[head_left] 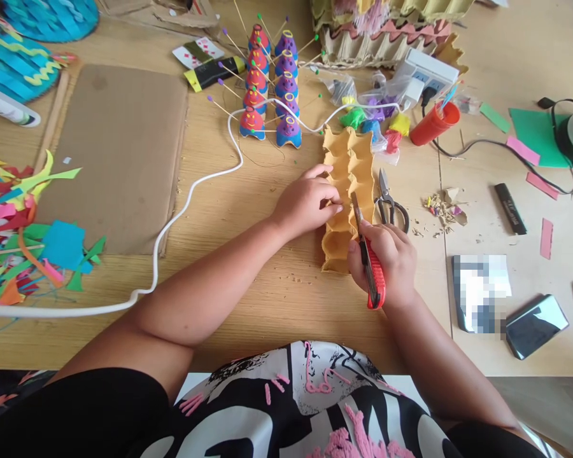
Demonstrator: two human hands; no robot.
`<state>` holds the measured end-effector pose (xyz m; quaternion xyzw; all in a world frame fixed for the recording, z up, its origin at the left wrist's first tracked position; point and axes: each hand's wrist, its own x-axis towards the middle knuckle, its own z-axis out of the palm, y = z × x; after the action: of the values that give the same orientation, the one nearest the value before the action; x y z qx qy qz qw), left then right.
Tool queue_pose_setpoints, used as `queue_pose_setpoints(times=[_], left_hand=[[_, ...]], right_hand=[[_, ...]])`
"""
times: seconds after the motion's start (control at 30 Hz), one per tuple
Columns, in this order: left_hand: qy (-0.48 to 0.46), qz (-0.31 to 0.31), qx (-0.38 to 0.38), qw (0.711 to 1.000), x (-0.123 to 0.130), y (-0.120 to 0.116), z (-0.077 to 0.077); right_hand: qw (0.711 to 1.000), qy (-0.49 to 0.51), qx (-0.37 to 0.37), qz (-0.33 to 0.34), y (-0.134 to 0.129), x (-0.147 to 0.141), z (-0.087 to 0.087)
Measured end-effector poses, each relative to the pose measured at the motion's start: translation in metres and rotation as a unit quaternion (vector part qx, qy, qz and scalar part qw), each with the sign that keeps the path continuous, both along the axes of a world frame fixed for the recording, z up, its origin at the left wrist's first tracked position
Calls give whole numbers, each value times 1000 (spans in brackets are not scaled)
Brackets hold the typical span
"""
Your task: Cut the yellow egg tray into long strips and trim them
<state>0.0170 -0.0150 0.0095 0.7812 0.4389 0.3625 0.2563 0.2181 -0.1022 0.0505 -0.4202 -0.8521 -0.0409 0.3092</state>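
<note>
Yellow egg carton strip (361, 162) at my left hand (308, 202), red cutter (376, 273) in my right hand (389, 261)

My right hand is wrapped around the cutter, its blade pointing up the frame over the middle of the strip. My left hand rests on the strip's left side, fingers bent; whether they pinch the card or only press on it, I cannot tell. The strip lies just right of the frame's centre, its two columns of cups running away from me, my right hand at its lower right edge.

Black-handled scissors (386, 198) lie just beside it on the right. Near its far end, clear plastic bags (342, 89) hold soft-looking lumps (352, 117) in green, purple, blue, red and yellow. Right of these, a red cup (434, 124) holds thin sticks, one of them blue. A white power strip (428, 69) behind carries a white plug (412, 92) and a black one.

At upper centre stand painted carton cups (253, 121) in two rows, red and purple, with faces. Egg trays (377, 46) are piled at the top.

A black bar (510, 208) at right has markings too small to read; a packet (481, 292) below it is pixelated. My shirt (286, 407) shows large letters, partly hidden by folds.
</note>
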Motion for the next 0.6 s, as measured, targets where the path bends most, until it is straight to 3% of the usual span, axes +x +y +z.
queue_pose_setpoints(times=[0.6], left_hand=[[6,-1,-4,1000,0,-1,0]], right_hand=[[1000,15,-7,-13,4,-5,2]])
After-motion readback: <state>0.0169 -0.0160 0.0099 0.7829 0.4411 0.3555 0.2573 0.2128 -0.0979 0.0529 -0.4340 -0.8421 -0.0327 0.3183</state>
